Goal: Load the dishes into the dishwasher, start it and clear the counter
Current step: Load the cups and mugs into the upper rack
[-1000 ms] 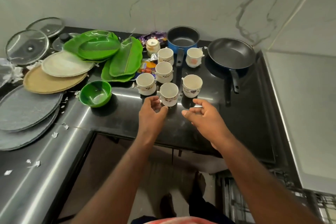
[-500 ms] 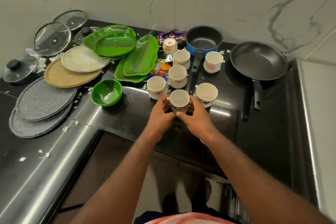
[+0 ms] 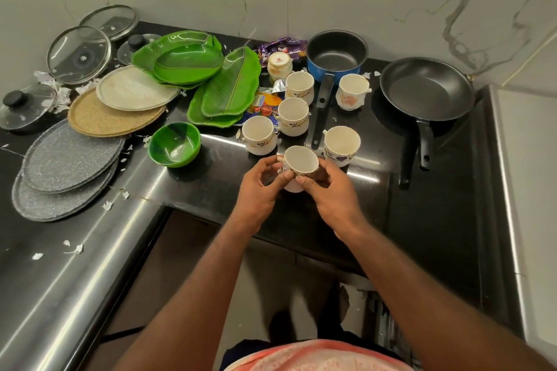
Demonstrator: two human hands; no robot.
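Observation:
A white patterned cup (image 3: 300, 159) is tilted and lifted just above the black counter (image 3: 331, 220), held between both hands. My left hand (image 3: 259, 187) pinches its left side near the handle, and my right hand (image 3: 328, 187) grips its right side and base. Several more white cups stand behind it, the nearest (image 3: 342, 144) just right and another (image 3: 259, 134) to the left. A green bowl (image 3: 174, 144) sits further left. A blue saucepan (image 3: 336, 54) and a black frying pan (image 3: 426, 89) stand at the back right.
Green leaf-shaped plates (image 3: 211, 78), a beige plate (image 3: 135, 89), a tan plate (image 3: 105, 117) and grey plates (image 3: 66, 166) crowd the left counter, with glass lids (image 3: 80, 54) behind. Wrappers (image 3: 283, 50) and paper scraps lie about. Part of a wire rack (image 3: 388, 325) shows low right.
Both hands closed in on the nearest cup, took hold of it, then raised and tilted it off the counter. The camera view shifted left.

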